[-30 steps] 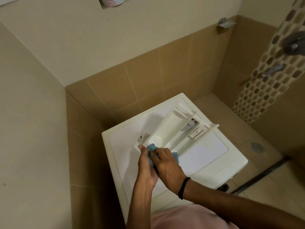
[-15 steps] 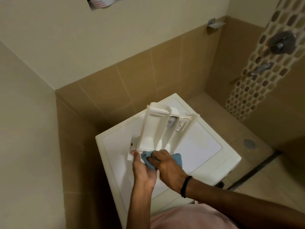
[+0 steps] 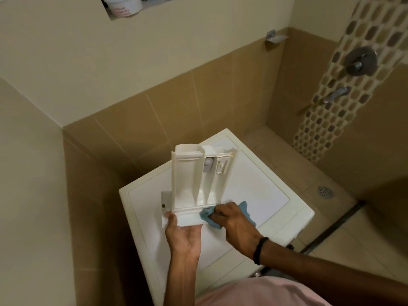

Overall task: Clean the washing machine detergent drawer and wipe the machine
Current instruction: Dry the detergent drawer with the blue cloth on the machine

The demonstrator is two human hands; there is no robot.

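The white detergent drawer (image 3: 194, 177) is out of the machine and stands tilted up above the white washing machine top (image 3: 265, 195), its compartments facing me. My left hand (image 3: 183, 235) holds the drawer's front panel from below, thumb on its left edge. My right hand (image 3: 234, 224) grips a blue cloth (image 3: 209, 214) and presses it against the right end of the front panel. Part of the cloth sticks out behind my knuckles.
The machine sits in a corner with tan tiled walls left and behind. Shower fittings (image 3: 359, 60) are on the mosaic wall to the right, a floor drain (image 3: 324, 192) beyond the machine. A white tub (image 3: 123, 5) stands in a wall niche above.
The drawer has swung from lying slanted to the right to standing nearly upright. The cloth hand has slid from the panel's left part toward its right end.
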